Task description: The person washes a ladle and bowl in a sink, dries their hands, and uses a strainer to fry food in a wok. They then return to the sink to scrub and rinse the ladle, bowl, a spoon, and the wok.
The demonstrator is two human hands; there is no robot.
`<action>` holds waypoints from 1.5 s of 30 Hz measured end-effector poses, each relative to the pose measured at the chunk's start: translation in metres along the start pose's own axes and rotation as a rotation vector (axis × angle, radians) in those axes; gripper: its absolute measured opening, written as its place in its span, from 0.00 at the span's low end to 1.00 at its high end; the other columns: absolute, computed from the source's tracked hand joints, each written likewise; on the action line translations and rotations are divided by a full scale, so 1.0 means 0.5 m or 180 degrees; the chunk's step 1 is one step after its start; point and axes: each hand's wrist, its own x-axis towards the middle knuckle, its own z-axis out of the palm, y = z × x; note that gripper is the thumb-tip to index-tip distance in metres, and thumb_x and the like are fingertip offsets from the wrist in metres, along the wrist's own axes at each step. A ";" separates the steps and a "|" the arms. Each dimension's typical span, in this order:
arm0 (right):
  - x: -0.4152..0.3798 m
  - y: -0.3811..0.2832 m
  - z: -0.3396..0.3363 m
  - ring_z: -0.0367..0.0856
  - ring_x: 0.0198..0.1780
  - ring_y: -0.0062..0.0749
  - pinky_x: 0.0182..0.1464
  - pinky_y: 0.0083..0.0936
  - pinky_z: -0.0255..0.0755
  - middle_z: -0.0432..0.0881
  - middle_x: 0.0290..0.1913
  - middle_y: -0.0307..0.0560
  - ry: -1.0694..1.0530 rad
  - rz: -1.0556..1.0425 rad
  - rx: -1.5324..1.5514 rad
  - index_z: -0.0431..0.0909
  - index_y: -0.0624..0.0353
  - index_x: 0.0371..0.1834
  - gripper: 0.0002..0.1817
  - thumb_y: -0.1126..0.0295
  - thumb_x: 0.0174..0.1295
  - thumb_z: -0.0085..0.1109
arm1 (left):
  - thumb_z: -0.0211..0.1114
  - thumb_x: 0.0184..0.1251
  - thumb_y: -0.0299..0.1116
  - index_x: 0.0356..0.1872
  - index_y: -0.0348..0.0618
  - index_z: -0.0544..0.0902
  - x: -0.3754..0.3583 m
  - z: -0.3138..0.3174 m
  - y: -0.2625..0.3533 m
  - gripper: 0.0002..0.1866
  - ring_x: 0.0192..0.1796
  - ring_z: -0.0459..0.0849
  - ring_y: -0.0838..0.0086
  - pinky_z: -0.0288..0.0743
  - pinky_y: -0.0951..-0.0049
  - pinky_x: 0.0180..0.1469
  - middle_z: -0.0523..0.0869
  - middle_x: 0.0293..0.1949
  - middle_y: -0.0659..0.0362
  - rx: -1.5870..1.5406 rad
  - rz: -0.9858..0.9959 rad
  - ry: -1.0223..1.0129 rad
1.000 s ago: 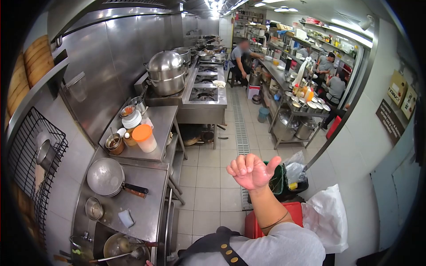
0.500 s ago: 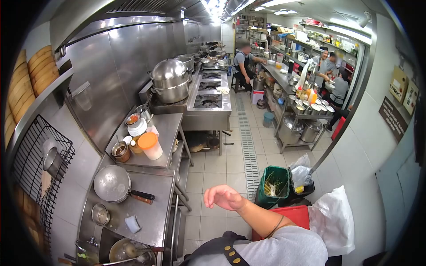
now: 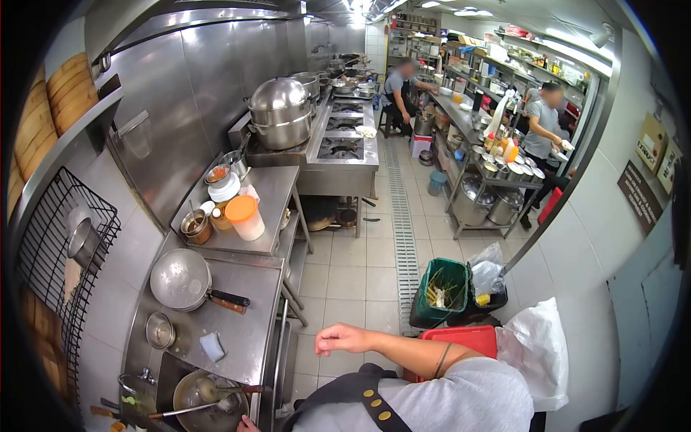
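My right hand (image 3: 341, 339) hangs over the tiled floor in front of my chest, fingers loosely bent and nothing in it. Only a small part of my left hand (image 3: 247, 424) shows at the bottom edge, close to the rim of a wok (image 3: 188, 423) in the sink. Whether it grips the wok or the sink edge is hidden. Inside the wok lie a ladle (image 3: 207, 389) and another long-handled tool. Left of my hands, the steel counter (image 3: 245, 338) holds a pan (image 3: 180, 279) with a black handle, a small metal bowl (image 3: 160, 330) and a white cloth or sponge (image 3: 212, 346).
An orange-lidded tub (image 3: 245, 217) stands on the side table. Beyond are a large steamer (image 3: 281, 115) and burners (image 3: 340, 147). On my right are a green bin (image 3: 440, 291), a red lid (image 3: 461, 342) and a white bag (image 3: 536, 353). Co-workers (image 3: 543, 122) work farther back.
My right hand has moved left and down, its fingers bending more. Part of my left hand has come into view beside the wok. One co-worker at the right now stands more upright.
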 end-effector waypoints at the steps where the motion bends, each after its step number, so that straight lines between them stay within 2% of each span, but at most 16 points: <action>1: -0.002 0.034 -0.002 0.81 0.39 0.33 0.47 0.31 0.75 0.83 0.37 0.45 0.0097 0.0339 -0.0476 0.80 0.62 0.42 0.28 0.43 0.71 0.52 | 0.35 0.77 0.63 0.52 0.37 0.85 -0.002 0.001 -0.003 0.40 0.56 0.79 0.40 0.66 0.46 0.61 0.84 0.55 0.42 0.0003 -0.0004 -0.0004; 2: -0.007 0.057 -0.006 0.81 0.39 0.33 0.47 0.31 0.75 0.83 0.37 0.45 0.0096 0.0339 -0.0478 0.80 0.62 0.42 0.28 0.43 0.71 0.52 | 0.35 0.77 0.63 0.52 0.38 0.85 0.000 0.004 -0.003 0.39 0.56 0.79 0.40 0.66 0.46 0.61 0.84 0.55 0.43 0.0042 0.0020 -0.0009; 4: -0.036 0.114 -0.017 0.84 0.43 0.45 0.49 0.37 0.77 0.85 0.40 0.53 -0.0162 0.1144 -0.2833 0.81 0.60 0.44 0.26 0.44 0.67 0.57 | 0.35 0.77 0.62 0.52 0.38 0.85 0.001 0.007 -0.009 0.39 0.56 0.79 0.40 0.67 0.45 0.61 0.84 0.55 0.43 0.0089 0.0029 -0.0018; 6: -0.084 0.230 -0.037 0.83 0.50 0.55 0.53 0.43 0.76 0.85 0.45 0.59 -0.0487 0.1673 -0.3575 0.83 0.57 0.48 0.27 0.43 0.62 0.61 | 0.35 0.78 0.62 0.52 0.38 0.85 0.008 0.009 -0.008 0.38 0.56 0.79 0.40 0.67 0.45 0.61 0.84 0.55 0.44 0.0109 -0.0123 -0.0063; 8: -0.123 0.322 -0.055 0.82 0.54 0.55 0.56 0.44 0.76 0.85 0.48 0.59 -0.0850 0.2342 -0.3449 0.82 0.55 0.52 0.30 0.41 0.59 0.62 | 0.36 0.78 0.61 0.52 0.38 0.85 -0.007 -0.021 0.025 0.38 0.56 0.79 0.40 0.67 0.45 0.61 0.84 0.55 0.44 0.0048 -0.0199 -0.0112; 14: -0.241 0.467 -0.073 0.83 0.53 0.51 0.57 0.41 0.75 0.86 0.51 0.54 -0.0521 0.2650 -0.2842 0.86 0.54 0.48 0.29 0.41 0.58 0.63 | 0.44 0.78 0.56 0.49 0.35 0.84 0.089 0.086 -0.061 0.31 0.51 0.81 0.44 0.71 0.48 0.56 0.85 0.50 0.42 0.0054 -0.0171 0.0123; 16: -0.328 0.817 -0.131 0.84 0.52 0.48 0.57 0.40 0.75 0.86 0.51 0.53 -0.1583 0.2663 -0.2631 0.87 0.54 0.47 0.27 0.42 0.59 0.62 | 0.46 0.77 0.57 0.35 0.34 0.84 0.068 0.108 -0.080 0.32 0.43 0.80 0.40 0.71 0.43 0.48 0.84 0.39 0.36 0.0028 -0.0304 0.0503; 17: -0.351 0.776 -0.064 0.84 0.52 0.48 0.57 0.40 0.75 0.86 0.51 0.53 -0.1670 0.2702 -0.2514 0.87 0.54 0.47 0.27 0.42 0.59 0.62 | 0.46 0.77 0.56 0.35 0.34 0.84 0.027 0.111 -0.118 0.32 0.41 0.80 0.40 0.72 0.43 0.47 0.84 0.38 0.36 0.0065 -0.0141 0.0707; 19: -0.381 0.647 -0.120 0.84 0.52 0.47 0.57 0.39 0.75 0.86 0.51 0.54 -0.0513 0.2939 -0.2591 0.86 0.55 0.49 0.27 0.43 0.60 0.59 | 0.46 0.77 0.56 0.34 0.35 0.84 0.064 0.089 -0.054 0.31 0.40 0.81 0.41 0.72 0.43 0.45 0.85 0.37 0.37 -0.0109 0.0173 0.1118; 21: -0.360 0.581 -0.123 0.84 0.52 0.48 0.58 0.39 0.75 0.87 0.49 0.54 0.0252 0.3021 -0.2583 0.86 0.56 0.51 0.29 0.43 0.62 0.57 | 0.37 0.79 0.60 0.54 0.36 0.84 -0.004 -0.037 0.041 0.36 0.58 0.78 0.39 0.65 0.44 0.63 0.83 0.56 0.42 -0.0139 -0.0407 -0.0341; 37: -0.313 0.550 -0.134 0.82 0.57 0.49 0.60 0.42 0.73 0.86 0.50 0.55 0.0794 0.2976 -0.2383 0.88 0.54 0.46 0.27 0.43 0.60 0.57 | 0.38 0.79 0.58 0.57 0.32 0.81 -0.043 -0.116 0.113 0.37 0.61 0.77 0.42 0.65 0.48 0.66 0.80 0.59 0.38 -0.0314 -0.0505 -0.0632; 38: -0.308 0.538 -0.134 0.82 0.57 0.48 0.61 0.40 0.73 0.86 0.52 0.55 0.0679 0.3068 -0.2425 0.87 0.53 0.49 0.26 0.44 0.61 0.58 | 0.38 0.79 0.58 0.57 0.32 0.81 -0.001 -0.042 0.041 0.37 0.61 0.77 0.42 0.65 0.48 0.66 0.80 0.59 0.38 -0.0308 -0.0508 -0.0636; 40: -0.310 0.573 -0.146 0.81 0.59 0.47 0.63 0.39 0.72 0.85 0.53 0.54 0.0376 0.3091 -0.2681 0.86 0.52 0.52 0.24 0.47 0.62 0.59 | 0.45 0.77 0.56 0.35 0.35 0.84 0.094 0.116 -0.089 0.31 0.39 0.81 0.41 0.73 0.43 0.44 0.85 0.39 0.39 0.0050 0.0184 0.0635; 42: -0.367 0.634 -0.075 0.81 0.59 0.46 0.63 0.39 0.71 0.85 0.53 0.54 -0.0086 0.3142 -0.2719 0.85 0.52 0.53 0.23 0.49 0.64 0.58 | 0.45 0.78 0.55 0.37 0.35 0.84 0.137 0.199 -0.187 0.31 0.38 0.81 0.40 0.73 0.43 0.42 0.85 0.41 0.41 -0.0038 0.0578 0.0487; 43: -0.455 0.648 0.077 0.82 0.55 0.46 0.60 0.38 0.73 0.86 0.50 0.54 -0.0094 0.3232 -0.2325 0.86 0.53 0.51 0.22 0.50 0.62 0.59 | 0.45 0.78 0.55 0.38 0.35 0.84 0.035 0.133 -0.229 0.30 0.39 0.81 0.41 0.73 0.44 0.44 0.85 0.41 0.41 0.0178 0.0041 0.0212; 45: -0.331 0.545 -0.086 0.86 0.47 0.46 0.53 0.37 0.77 0.88 0.43 0.54 0.0689 0.2946 -0.2393 0.87 0.55 0.47 0.22 0.51 0.60 0.61 | 0.44 0.78 0.55 0.39 0.35 0.84 0.106 0.145 -0.094 0.31 0.43 0.81 0.42 0.72 0.46 0.48 0.85 0.42 0.42 -0.0011 -0.0158 0.0451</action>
